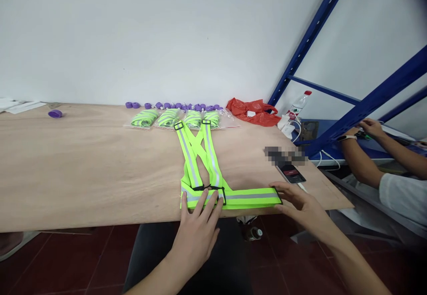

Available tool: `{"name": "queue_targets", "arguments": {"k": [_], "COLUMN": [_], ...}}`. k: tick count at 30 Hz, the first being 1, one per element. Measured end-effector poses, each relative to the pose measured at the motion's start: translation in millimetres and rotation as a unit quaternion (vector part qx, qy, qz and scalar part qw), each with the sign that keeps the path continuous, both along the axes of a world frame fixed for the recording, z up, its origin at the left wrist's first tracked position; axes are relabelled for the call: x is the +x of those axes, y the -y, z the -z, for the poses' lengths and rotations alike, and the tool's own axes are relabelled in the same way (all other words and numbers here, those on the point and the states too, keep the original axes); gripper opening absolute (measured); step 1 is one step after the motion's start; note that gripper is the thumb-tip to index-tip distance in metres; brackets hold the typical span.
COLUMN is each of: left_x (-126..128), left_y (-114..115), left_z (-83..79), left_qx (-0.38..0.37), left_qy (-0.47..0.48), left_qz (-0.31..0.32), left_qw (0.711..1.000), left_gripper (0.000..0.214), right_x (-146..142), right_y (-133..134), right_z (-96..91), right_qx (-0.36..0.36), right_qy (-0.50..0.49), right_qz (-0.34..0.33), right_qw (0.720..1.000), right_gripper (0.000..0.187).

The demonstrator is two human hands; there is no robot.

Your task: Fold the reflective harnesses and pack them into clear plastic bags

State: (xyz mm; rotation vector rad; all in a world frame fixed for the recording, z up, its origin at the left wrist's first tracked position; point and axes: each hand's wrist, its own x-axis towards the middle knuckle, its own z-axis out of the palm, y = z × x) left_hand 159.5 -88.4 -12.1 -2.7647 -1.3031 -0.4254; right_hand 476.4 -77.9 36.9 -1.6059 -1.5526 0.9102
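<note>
A neon-yellow reflective vest point(210, 153) made of straps with grey stripes lies flat near the table's front edge. Its shoulder straps cross and point toward the wall, with black buckles at their far ends. My left hand point(200, 219) rests on the left part of its waist belt, fingers spread flat beside a black buckle. At the belt's right end, my right hand point(302, 206) pinches the black-edged tip between thumb and fingers. The belt's right part stretches straight between the two hands.
Several bagged reflective vests point(168, 118) lie behind, before a row of purple rolls point(183, 106). A red plastic bag point(251, 112), a bottle point(298, 105) and a phone point(291, 173) are to the right. A co-worker's hands point(372, 128) show beyond the blue rack point(376, 86).
</note>
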Motion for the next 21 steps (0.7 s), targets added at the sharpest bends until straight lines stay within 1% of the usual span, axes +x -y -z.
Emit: {"name": "queue_targets", "arguments": {"k": [2, 4, 5, 7, 9, 10, 12, 14, 16, 18, 21], "left_x": [0.1, 0.5, 0.8, 2.0, 4.1, 5.5, 8.9, 12.4, 15.0, 15.9, 14.2], "left_y": [-0.1, -0.6, -0.9, -1.6, -1.7, -1.5, -0.2, 1.6, 3.4, 4.6, 6.2], "left_z": [-0.8, -2.9, -4.4, -7.5, -9.5, -9.7, -8.3, -5.4, -2.8, -1.1, 0.3], "left_qx": [-0.002, -0.006, -0.009, -0.016, -0.027, -0.034, -0.052, -0.079, -0.106, -0.114, -0.083], "left_qy": [-0.002, -0.004, -0.002, 0.008, 0.017, 0.018, 0.009, -0.011, -0.033, -0.042, -0.003], "left_qz": [-0.002, -0.002, -0.002, 0.001, -0.002, -0.005, -0.01, -0.024, -0.04, -0.047, -0.035], "left_qw": [1.0, 1.0, 1.0, 1.0, 0.999, 0.999, 0.999, 0.997, 0.993, 0.992, 0.996], "left_gripper": [0.058, 0.058, 0.057, 0.057, 0.056, 0.055, 0.051, 0.042, 0.032, 0.028, 0.033], "right_x": [-12.0, -32.4, -45.9, -78.8, -116.3, -135.2, -169.7, -195.9, -211.1, -216.2, -214.1], "right_y": [-4.1, -11.1, -15.8, -27.0, -39.9, -46.2, -57.3, -64.7, -68.2, -69.6, -71.6], "right_z": [-12.5, -31.8, -42.5, -61.7, -71.6, -71.7, -62.8, -46.3, -29.3, -17.3, -9.7], "right_qx": [0.033, 0.065, 0.08, 0.087, 0.08, 0.088, 0.121, 0.148, 0.152, 0.145, 0.134], "right_qy": [0.008, 0.029, 0.036, 0.054, 0.076, 0.094, 0.155, 0.214, 0.249, 0.257, 0.232], "right_qz": [0.008, -0.015, -0.038, -0.111, -0.19, -0.229, -0.301, -0.369, -0.406, -0.421, -0.43], "right_qw": [0.999, 0.997, 0.995, 0.988, 0.976, 0.965, 0.933, 0.892, 0.866, 0.858, 0.862], "right_gripper": [0.057, 0.053, 0.05, 0.047, 0.043, 0.041, 0.039, 0.036, 0.031, 0.03, 0.037]}}
